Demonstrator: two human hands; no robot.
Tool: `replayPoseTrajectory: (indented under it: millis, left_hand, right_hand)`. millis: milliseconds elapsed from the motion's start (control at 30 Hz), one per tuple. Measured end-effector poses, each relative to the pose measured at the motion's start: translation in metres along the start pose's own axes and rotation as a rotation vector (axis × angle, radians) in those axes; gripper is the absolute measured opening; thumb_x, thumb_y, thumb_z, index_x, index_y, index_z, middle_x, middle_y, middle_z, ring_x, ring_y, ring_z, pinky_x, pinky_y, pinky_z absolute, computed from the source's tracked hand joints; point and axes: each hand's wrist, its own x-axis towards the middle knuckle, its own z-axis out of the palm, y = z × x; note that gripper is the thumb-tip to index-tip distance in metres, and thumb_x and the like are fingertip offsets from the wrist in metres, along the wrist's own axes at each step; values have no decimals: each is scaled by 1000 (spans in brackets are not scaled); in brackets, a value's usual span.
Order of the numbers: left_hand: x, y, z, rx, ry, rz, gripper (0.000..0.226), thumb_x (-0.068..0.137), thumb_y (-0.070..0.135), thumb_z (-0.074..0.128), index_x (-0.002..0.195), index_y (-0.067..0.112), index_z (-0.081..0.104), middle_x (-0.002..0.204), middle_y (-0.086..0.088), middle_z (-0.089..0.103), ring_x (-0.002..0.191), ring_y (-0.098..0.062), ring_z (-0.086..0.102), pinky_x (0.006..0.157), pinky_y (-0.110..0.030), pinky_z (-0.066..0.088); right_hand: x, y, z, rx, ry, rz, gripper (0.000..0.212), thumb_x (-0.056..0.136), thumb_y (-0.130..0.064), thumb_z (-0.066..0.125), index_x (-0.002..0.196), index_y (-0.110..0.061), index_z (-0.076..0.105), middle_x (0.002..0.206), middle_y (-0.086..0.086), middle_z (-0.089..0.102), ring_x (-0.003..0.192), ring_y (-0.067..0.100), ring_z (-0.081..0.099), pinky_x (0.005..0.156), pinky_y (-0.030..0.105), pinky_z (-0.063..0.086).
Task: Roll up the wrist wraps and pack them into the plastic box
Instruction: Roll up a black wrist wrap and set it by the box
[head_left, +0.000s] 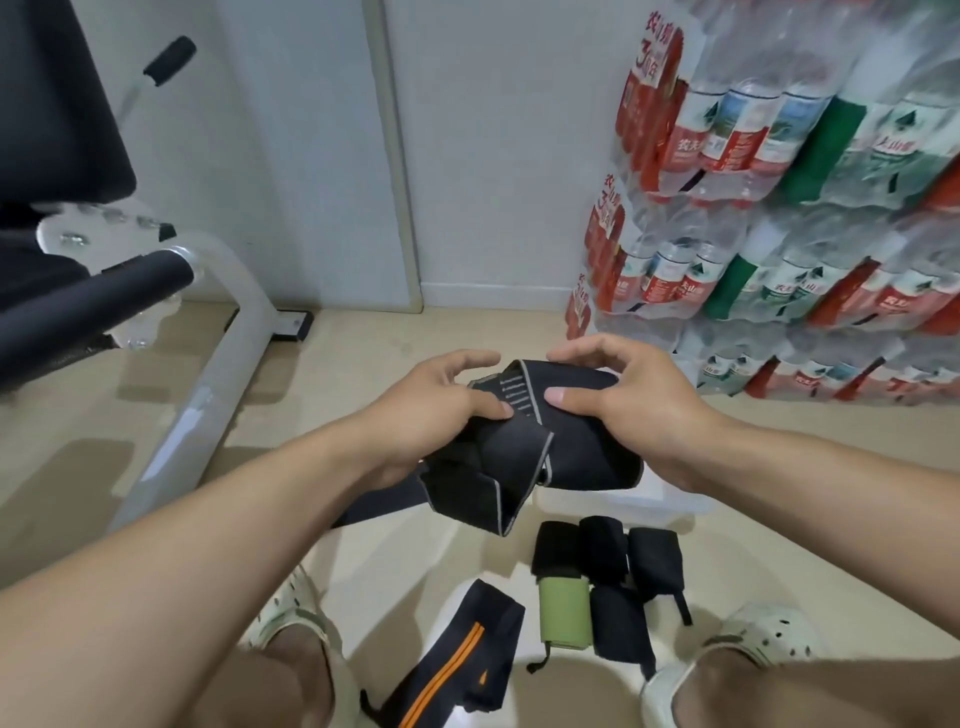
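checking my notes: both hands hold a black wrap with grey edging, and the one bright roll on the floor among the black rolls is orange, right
Not quite. The head view shows the bright roll is green, not orange; orange appears only as stripes on the flat wrap lying to its left. The rest holds: the left hand and right hand both hold the black wrap with grey edging, and black rolls lie around the green one.

Matt black knitted cloth wrist wrap (524, 447)

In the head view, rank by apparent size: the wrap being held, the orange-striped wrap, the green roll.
1. Held black wrap, though it is nearest the camera.
2. Orange-striped wrap.
3. Green roll.
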Motion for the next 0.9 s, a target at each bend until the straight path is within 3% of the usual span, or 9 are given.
replayPoseTrajectory:
  millis: [133,233,367,467,600,700,767,900]
  left_hand:
    - [5,-4,3,-46,-29,-26,44,92,8,68,132,26,61,103,-6,78,91,-22,76,61,-24,55]
    - [8,-10,3,7,-4,-12,51,93,4,67,135,29,54,100,-8,79,91,-26,76,65,-29,57]
    - [10,-12,1,69,0,36,51,92,0,67,132,30,57,101,-7,79,93,-30,76,86,-40,59]
    - [8,-8,2,51,4,65,42,91,0,66,125,24,62,93,-7,79,83,-24,75,74,-31,56]
    - [4,-7,9,-7,4,79,41,91,5,71,126,24,59,88,-3,78,79,-20,74,72,-30,55]
    - [8,-8,8,-59,112,98,43,91,4,71,127,25,60,89,0,78,78,-18,74,77,-32,57]
    - [9,-6,4,-95,185,108,43,90,6,72,126,26,62,95,-3,77,82,-21,73,79,-32,56]
    - [6,-3,1,-150,204,150,43,90,5,72,125,27,61,96,-6,79,81,-22,75,76,-32,57]
  right_hand:
    - [5,0,-1,33,43,-16,25,84,-5,82,99,-23,75,105,-7,70,91,15,72,79,31,63]
    - [10,2,-5,79,56,5,26,84,-3,81,99,-23,74,108,-5,70,86,12,71,71,26,61]
    - [14,4,-10,73,81,25,26,83,-3,81,95,-25,74,110,-3,71,92,14,69,80,30,60]
    - [16,5,-13,70,91,47,25,83,-3,82,95,-23,73,103,-2,73,87,11,69,74,24,57]
    - [14,7,-13,36,-55,110,24,79,-9,86,97,-18,74,99,2,76,84,10,73,72,19,58]
    - [9,5,-13,12,-157,113,30,74,-13,89,100,-18,75,101,1,76,88,9,73,74,15,57]
    - [6,3,-15,-83,-237,55,39,70,-17,92,104,-21,75,104,-2,75,90,7,72,74,18,57]
    - [1,2,-14,-372,-297,-45,50,64,-9,96,104,-29,75,95,-11,72,78,-1,68,64,13,52]
